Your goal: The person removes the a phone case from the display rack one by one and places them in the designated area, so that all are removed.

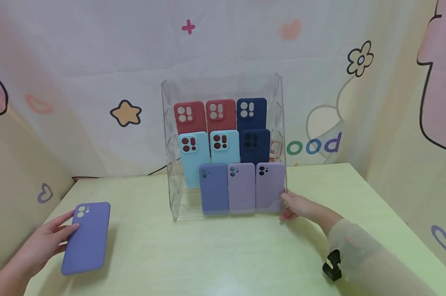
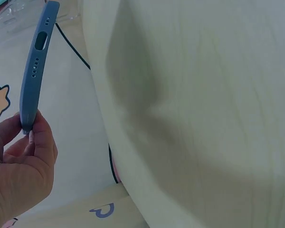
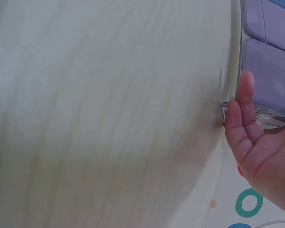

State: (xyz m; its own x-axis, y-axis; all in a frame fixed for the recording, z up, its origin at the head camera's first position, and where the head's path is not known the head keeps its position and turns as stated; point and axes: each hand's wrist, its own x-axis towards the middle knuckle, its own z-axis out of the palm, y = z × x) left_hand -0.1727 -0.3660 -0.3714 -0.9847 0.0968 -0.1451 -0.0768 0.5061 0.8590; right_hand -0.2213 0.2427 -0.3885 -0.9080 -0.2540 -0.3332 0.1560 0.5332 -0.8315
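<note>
On the left, my left hand (image 1: 47,243) pinches a periwinkle phone case (image 1: 86,238) by its left edge, thumb on the back face. The case is held tilted above the table; its slim end with port holes shows in the left wrist view. Ahead stands a clear tiered display rack (image 1: 174,205). Its front tier holds a periwinkle case (image 1: 214,189) beside two lilac cases (image 1: 241,189), leaving a gap at the left end. My right hand (image 1: 296,205) touches the rack's lower right front corner, fingers (image 3: 235,124) fairly straight against it.
Higher tiers hold light blue cases (image 1: 194,154), red cases (image 1: 190,119) and navy cases (image 1: 255,146). The rack stands toward the back of a pale wood-grain table (image 1: 208,255). A printed curtain (image 1: 223,49) hangs behind. A black clip (image 1: 332,265) is on the right sleeve.
</note>
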